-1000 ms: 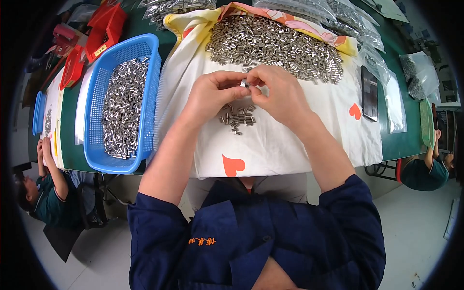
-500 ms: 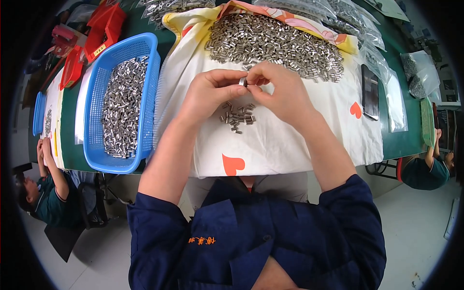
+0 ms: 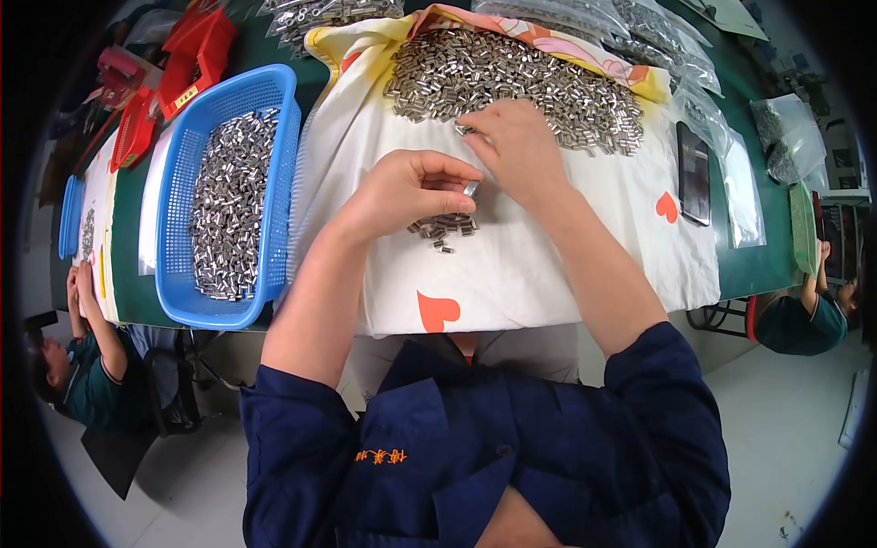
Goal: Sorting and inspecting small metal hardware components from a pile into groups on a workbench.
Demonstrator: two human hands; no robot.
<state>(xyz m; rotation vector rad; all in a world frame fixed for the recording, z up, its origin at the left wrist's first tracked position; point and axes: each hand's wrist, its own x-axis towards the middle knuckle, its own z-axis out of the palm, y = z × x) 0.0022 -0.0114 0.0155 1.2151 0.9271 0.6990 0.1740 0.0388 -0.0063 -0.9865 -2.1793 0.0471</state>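
My left hand (image 3: 402, 192) is closed, pinching a short shiny metal sleeve (image 3: 470, 189) between thumb and fingertips. Under and beside it lies a small heap of the same metal sleeves (image 3: 444, 230) on the white cloth (image 3: 566, 265). Farther away, my right hand (image 3: 523, 151) is at the near edge of a large pile of sleeves (image 3: 512, 78). Its thumb and index finger close around another small metal piece (image 3: 463, 130), partly hidden by the fingers.
A blue plastic basket (image 3: 283, 183) of metal sleeves stands at the left, with red bins (image 3: 196, 59) beyond. A phone (image 3: 694, 173) lies at the right. Clear bags of metal parts (image 3: 658, 41) line the back. Other people (image 3: 91, 365) sit at both sides.
My hands, together before, have parted. The left came down toward the small heap with a sleeve; the right moved up to the large pile's edge.
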